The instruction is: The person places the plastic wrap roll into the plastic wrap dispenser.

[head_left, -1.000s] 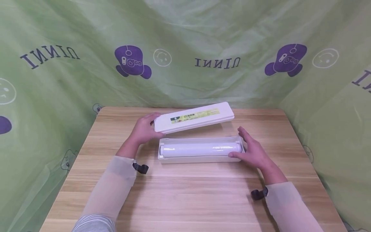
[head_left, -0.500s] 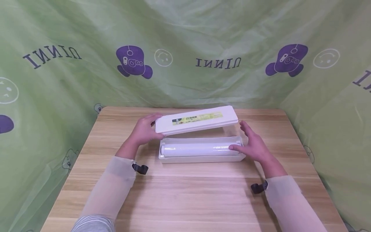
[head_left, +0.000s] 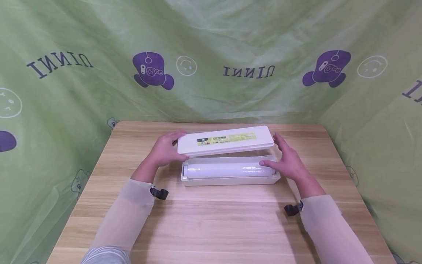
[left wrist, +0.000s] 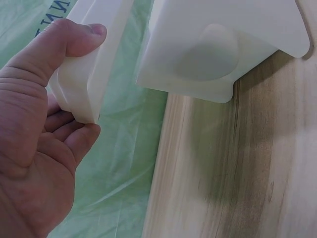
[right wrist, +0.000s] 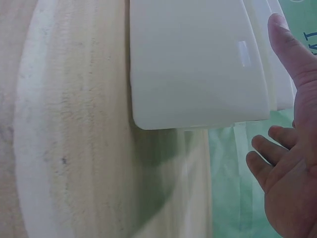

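Note:
A white lid with a yellow-green label hangs tilted above and behind a long white box. The left hand grips the lid's left end, thumb on the near side and fingers curled round the far side, as the left wrist view shows on the lid. Inside the box lies a roll of clear wrap, shiny and full length. Beside the right end of box and lid, the right hand spreads its thumb and fingers. Its thumb overlaps the box's right end; contact cannot be told.
The box stands on a wooden table. A green patterned cloth hangs behind the table's far edge and along both sides. Each wrist carries a small black camera, one on the left and one on the right.
The lid has come down and slightly right toward the box, held by the left hand. The right hand has moved up a little, its fingers now close to the lid's right end.

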`<state>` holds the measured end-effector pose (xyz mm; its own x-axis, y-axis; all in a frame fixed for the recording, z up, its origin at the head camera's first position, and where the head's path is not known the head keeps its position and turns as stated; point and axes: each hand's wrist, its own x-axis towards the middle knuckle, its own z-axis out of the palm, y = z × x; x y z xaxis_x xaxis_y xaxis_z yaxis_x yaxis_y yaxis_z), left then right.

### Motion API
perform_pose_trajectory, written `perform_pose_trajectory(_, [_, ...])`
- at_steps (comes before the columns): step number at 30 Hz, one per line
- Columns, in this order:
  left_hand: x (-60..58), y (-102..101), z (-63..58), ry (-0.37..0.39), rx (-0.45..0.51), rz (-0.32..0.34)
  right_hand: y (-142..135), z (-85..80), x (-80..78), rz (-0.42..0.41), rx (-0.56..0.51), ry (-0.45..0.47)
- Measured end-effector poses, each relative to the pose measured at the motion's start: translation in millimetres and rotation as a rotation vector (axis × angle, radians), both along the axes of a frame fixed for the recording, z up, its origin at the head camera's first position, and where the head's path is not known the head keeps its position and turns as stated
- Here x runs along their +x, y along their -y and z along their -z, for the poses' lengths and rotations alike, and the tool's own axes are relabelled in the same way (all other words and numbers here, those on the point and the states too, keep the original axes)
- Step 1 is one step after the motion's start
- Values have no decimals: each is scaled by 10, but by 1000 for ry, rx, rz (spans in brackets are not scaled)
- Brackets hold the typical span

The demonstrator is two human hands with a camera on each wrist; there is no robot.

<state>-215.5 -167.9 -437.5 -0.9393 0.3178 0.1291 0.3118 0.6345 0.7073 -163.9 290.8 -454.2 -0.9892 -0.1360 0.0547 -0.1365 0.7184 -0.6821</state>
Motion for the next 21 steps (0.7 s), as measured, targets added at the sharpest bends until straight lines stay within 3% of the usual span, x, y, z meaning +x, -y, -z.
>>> perform_pose_trajectory(5, [12,-9,-5,18,41,13,3,-34,-49,0,8,0])
perform_pose_trajectory(21, [79,-28,-55,36,30,59,6,-114,-90,-35,5,3])
